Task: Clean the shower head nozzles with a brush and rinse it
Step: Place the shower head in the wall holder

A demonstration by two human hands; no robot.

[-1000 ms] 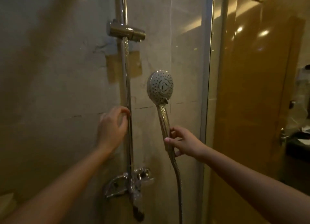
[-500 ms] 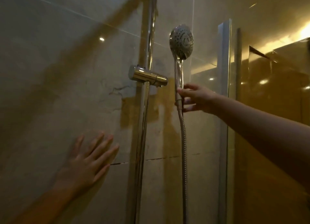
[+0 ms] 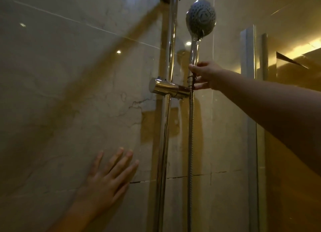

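Tiled wall (image 3: 69, 92); shower head (image 3: 201, 17) in right hand (image 3: 205, 75)

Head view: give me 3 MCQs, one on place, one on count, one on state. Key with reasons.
1. Where is the left hand?
A. flat on the tiled wall
B. on the hose
C. on the glass panel

2. How many hands touch the shower head?
A. none
B. one
C. two

3. Where is the shower head's base?
A. far below the holder
B. lying on the floor
C. at the chrome holder on the rail

Key: A, fingers spread on the tile left of the rail; B, only the right hand grips the handle; C, the handle's lower end meets the holder's right tip.
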